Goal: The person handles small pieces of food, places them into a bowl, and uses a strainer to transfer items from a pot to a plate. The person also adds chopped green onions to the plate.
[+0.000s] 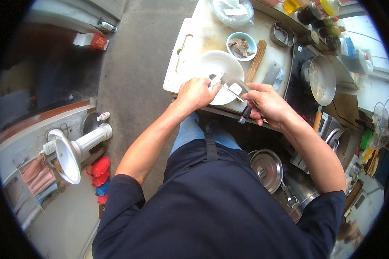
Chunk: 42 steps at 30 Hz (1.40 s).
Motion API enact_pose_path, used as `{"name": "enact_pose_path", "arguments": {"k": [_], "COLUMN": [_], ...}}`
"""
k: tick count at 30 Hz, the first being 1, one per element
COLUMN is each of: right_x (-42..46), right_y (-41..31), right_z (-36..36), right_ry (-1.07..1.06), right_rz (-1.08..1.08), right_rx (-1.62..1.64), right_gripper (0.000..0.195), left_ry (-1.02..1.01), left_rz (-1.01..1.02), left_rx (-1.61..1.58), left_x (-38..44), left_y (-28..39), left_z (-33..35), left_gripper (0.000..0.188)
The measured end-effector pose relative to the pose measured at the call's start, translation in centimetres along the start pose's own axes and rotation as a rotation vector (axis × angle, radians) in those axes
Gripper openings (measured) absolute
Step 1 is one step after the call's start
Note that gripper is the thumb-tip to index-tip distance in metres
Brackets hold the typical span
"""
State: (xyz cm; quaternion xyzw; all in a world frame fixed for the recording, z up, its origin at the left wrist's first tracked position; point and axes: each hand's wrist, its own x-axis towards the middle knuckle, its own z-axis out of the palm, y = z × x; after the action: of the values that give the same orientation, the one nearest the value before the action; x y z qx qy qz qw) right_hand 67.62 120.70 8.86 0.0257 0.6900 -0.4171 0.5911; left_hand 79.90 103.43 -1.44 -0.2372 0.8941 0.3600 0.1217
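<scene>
Over a white bowl point(225, 61) near the counter's front edge, my left hand point(196, 92) holds a small pale piece with a dark patch, which I cannot identify. My right hand point(265, 102) grips a knife point(235, 85) whose blurred blade points towards the left hand. A dark handle end shows below the right fingers. White pieces point(236, 88) lie in the bowl. Behind it stands a light blue bowl point(241, 46) with pieces that look like meat. A bamboo brush point(257, 60) and a cleaver's blade point(274, 76) lie to the right.
A white cutting board point(173, 73) is at the counter's left, with a plastic bag point(231, 13) behind. A metal tin point(282, 33), a wok point(321, 81) and bottles point(332, 31) stand at right. A lidded steel pot point(265, 170) is below the counter; a pedestal sink point(66, 157) is at left.
</scene>
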Motion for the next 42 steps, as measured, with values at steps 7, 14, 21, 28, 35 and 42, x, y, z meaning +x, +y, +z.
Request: {"name": "enact_pose_path", "arguments": {"k": [7, 14, 21, 28, 35, 42], "right_x": [0.6, 0.4, 0.0, -1.3, -1.6, -0.5], "right_y": [1.5, 4.2, 2.7, 1.8, 1.7, 2.6], "right_z": [1.7, 5.4, 2.9, 3.5, 4.4, 4.5], "right_ry": [0.144, 0.216, 0.11, 0.008, -0.033, -0.005], "right_rz": [-0.131, -0.226, -0.075, -0.035, -0.02, -0.005], "right_rx": [0.065, 0.319, 0.247, 0.285, 0.267, 0.235], "right_gripper": [0.049, 0.036, 0.022, 0.012, 0.012, 0.018], "left_ry": [-0.391, -0.289, -0.342, -0.173, -0.125, -0.191], "left_rz": [-0.185, -0.264, -0.176, -0.195, -0.254, -0.283], "left_rx": [-1.151, -1.262, -0.843, -0.641, -0.505, -0.595], "left_x": [-3.9, -5.3, -4.6, -2.8, -2.2, -2.8], "left_y": [-1.5, 0.6, -1.1, -0.2, -1.5, -1.5], "left_z": [1.6, 4.1, 3.1, 1.9, 2.0, 2.1], "left_gripper": [0.042, 0.047, 0.035, 0.042, 0.062, 0.053]}}
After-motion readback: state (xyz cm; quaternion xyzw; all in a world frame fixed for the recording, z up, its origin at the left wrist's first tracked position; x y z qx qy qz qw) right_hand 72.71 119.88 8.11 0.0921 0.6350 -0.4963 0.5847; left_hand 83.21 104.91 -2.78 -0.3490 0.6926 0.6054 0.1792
